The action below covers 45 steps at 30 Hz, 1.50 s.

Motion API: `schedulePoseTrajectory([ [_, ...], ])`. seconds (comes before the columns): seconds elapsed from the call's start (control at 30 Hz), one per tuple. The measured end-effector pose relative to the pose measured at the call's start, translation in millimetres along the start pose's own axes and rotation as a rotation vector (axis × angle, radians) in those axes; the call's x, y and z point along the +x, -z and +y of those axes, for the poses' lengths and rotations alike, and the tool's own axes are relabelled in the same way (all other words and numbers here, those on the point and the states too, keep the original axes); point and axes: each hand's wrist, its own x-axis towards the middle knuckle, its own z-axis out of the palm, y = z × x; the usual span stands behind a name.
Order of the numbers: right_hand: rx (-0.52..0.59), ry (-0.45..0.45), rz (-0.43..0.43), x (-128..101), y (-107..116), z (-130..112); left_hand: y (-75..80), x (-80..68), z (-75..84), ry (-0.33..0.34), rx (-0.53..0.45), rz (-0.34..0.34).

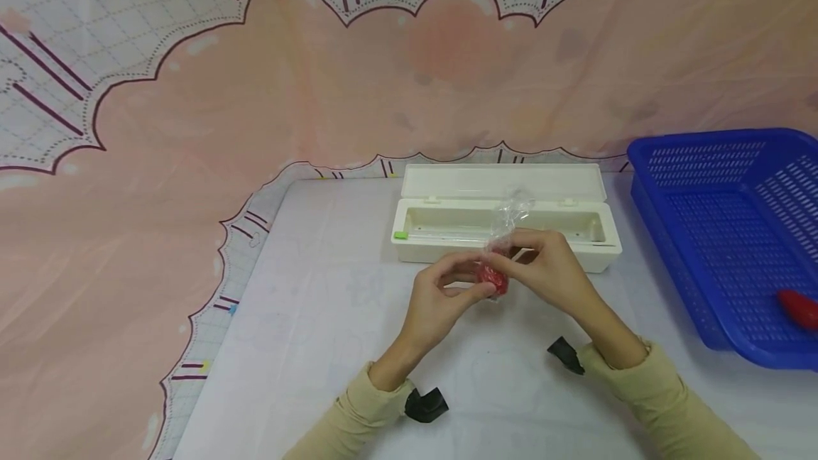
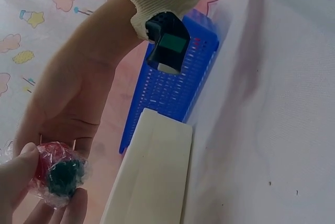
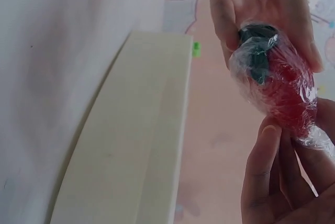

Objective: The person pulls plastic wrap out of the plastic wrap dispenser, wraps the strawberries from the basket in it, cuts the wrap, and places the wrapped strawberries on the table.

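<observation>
Between both hands, in front of the white box, is a red fruit-like piece [image 1: 492, 280] with a dark green end, wrapped in clear plastic film. My left hand [image 1: 436, 298] holds its lower part between thumb and fingers. With my right hand [image 1: 551, 270] I pinch the film at its upper end, where a loose, crumpled tail of clear film [image 1: 514, 207] sticks up. In the right wrist view the dark green end [image 3: 257, 51] shows through the film. Just behind the hands stands the white cling film box [image 1: 415, 251], its lid [image 1: 505, 182] raised.
A blue plastic basket [image 1: 677, 247] stands at the right with a red piece [image 1: 799, 309] inside. On the box's left front edge sits a green tab [image 1: 400, 235]. The white tabletop [image 1: 319, 268] meets a patterned cloth [image 1: 383, 91] behind.
</observation>
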Motion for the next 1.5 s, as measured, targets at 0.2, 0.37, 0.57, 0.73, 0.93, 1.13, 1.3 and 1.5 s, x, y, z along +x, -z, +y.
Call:
schedulePoseTrajectory([
  [0.2, 0.011, 0.016, 0.004, 2, 0, 0, -0.7, -0.2, 0.1, -0.013, -0.011, 0.009],
  [0.37, 0.041, -0.049, 0.022, 3, -1, 1, -0.4, -0.3, 0.1, -0.017, -0.021, 0.015],
  [0.57, 0.097, -0.134, 0.124, 3, -2, -1, 0.3, -0.6, -0.7, -0.008, -0.023, 0.023],
  [0.73, 0.086, -0.083, 0.22, 2, -3, -1, 0.6, -1.0, -1.8, 0.011, -0.017, 0.03],
  [0.93, -0.029, 0.12, 0.32, 2, -7, 2, -0.3, -0.8, -3.6, 0.016, -0.016, 0.038],
  [1.13, -0.083, 0.242, 0.368, -1, -11, 2, -1.2, -1.2, -3.4, 0.021, -0.021, 0.043],
  [1.3, -0.166, 0.349, 0.335, -2, -13, 4, -1.0, -1.3, -4.8, 0.029, -0.02, 0.049],
  [1.5, -0.169, 0.364, 0.241, -2, -10, 7, 0.3, -1.6, -4.6, 0.022, -0.032, 0.034],
])
